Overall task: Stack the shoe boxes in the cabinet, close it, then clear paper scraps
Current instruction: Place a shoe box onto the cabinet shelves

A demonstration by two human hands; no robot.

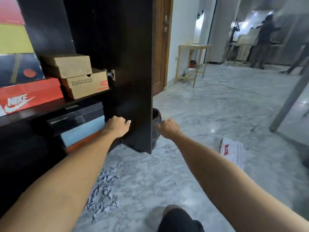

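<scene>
Shoe boxes fill the open dark cabinet (33,114) up and to the left of the person's hands. Farthest left and highest sit a red box (10,10), a yellow box (15,39) and a dark blue box (20,69), stacked one on another, with a red Nike box (30,96) under them on the shelf. Just right of those, a plain brown box (66,64) rests on a brown Skechers box (85,84). Below the shelf, a black box (75,118) lies on a light blue box (82,131), which lies on an orange box (80,144); these three are right beside the left hand.

That left hand (117,125) is curled, knuckles up, fingers bent against the inner face of the open cabinet door (117,47), next to the end of the blue box. Whether it grips the door's edge I cannot tell. A metal hinge (110,74) shows on the door above it.

Below and between the two forearms, a heap of pale paper scraps (105,188) lies on the marble floor (200,114).

Across the door's edge, the right hand (167,127) is loosely closed with nothing in it that I can see, reaching toward a dark bin (156,124) standing behind the door. To the right of that arm a white box (232,151) with a red mark lies on the floor, well apart from the cabinet. Farther off stand a small wooden table (192,47) and another person (265,39), blurred.
</scene>
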